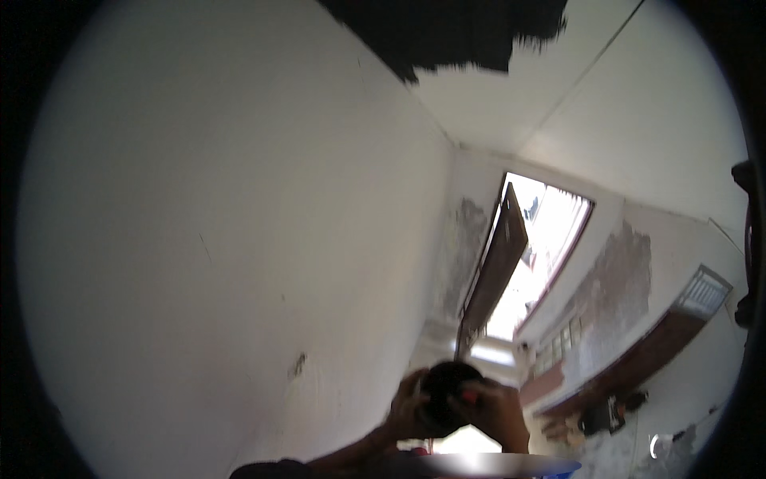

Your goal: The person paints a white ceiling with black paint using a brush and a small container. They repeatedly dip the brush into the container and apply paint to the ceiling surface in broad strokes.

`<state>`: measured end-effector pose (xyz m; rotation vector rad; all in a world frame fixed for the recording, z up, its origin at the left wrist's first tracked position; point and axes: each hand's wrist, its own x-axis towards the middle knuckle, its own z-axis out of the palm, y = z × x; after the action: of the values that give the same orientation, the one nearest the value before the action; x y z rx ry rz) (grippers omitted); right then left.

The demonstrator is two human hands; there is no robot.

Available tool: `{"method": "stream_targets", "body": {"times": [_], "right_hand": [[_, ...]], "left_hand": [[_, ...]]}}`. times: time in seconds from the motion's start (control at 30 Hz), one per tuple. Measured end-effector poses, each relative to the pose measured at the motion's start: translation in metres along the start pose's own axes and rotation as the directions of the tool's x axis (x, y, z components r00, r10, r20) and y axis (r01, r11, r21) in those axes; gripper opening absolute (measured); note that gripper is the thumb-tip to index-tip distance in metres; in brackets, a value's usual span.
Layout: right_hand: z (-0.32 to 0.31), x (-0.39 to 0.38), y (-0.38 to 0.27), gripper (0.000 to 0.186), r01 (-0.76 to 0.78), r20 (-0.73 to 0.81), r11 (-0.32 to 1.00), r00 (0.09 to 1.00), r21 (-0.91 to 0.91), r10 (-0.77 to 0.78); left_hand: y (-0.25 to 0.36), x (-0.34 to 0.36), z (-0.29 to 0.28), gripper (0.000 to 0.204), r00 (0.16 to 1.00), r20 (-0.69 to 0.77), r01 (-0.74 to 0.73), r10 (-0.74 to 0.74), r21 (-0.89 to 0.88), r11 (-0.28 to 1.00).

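Observation:
Low in the middle of the head view, my two hands are raised around a dark round object (pixel 447 382). Its exact kind cannot be made out. My left hand (pixel 408 405) is closed on its left side, fingers bent against it. Over its right side curls my right hand (pixel 501 405), fingers partly smeared. A small red spot (pixel 471 396) shows by the right fingers; whether it belongs to the round object is unclear. Under the hands, a pale glaring surface (pixel 519 464) cuts across the lower edge.
A tall pale wall (pixel 231 207) fills the left. Behind my hands stands a bright doorway (pixel 550 239) with a dark door leaf (pixel 499 259) ajar. At right are a second brown door (pixel 654 363) and a blurred dark shape (pixel 602 417). Black patches (pixel 471 32) mark the top.

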<state>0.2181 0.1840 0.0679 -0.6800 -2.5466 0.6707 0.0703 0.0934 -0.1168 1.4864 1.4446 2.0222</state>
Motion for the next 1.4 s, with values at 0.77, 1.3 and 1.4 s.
{"method": "stream_targets", "body": {"times": [0.77, 1.3, 1.4], "right_hand": [[-0.010, 0.012, -0.001, 0.022, 0.058, -0.296, 0.998, 0.954, 0.002, -0.055], [-0.003, 0.015, 0.002, 0.019, 0.068, -0.323, 0.998, 0.944, -0.016, -0.069], [0.000, 0.012, 0.006, 0.021, 0.055, -0.314, 0.998, 0.948, -0.020, -0.058]], "left_hand": [[0.034, 0.043, 0.000, 0.105, 0.907, 0.038, -0.417, 0.420, 0.240, 0.877], [0.034, 0.039, -0.002, 0.104, 0.929, 0.062, -0.368, 0.364, 0.229, 0.901], [0.034, 0.039, -0.002, 0.103, 0.932, 0.067, -0.362, 0.357, 0.225, 0.904]]}}
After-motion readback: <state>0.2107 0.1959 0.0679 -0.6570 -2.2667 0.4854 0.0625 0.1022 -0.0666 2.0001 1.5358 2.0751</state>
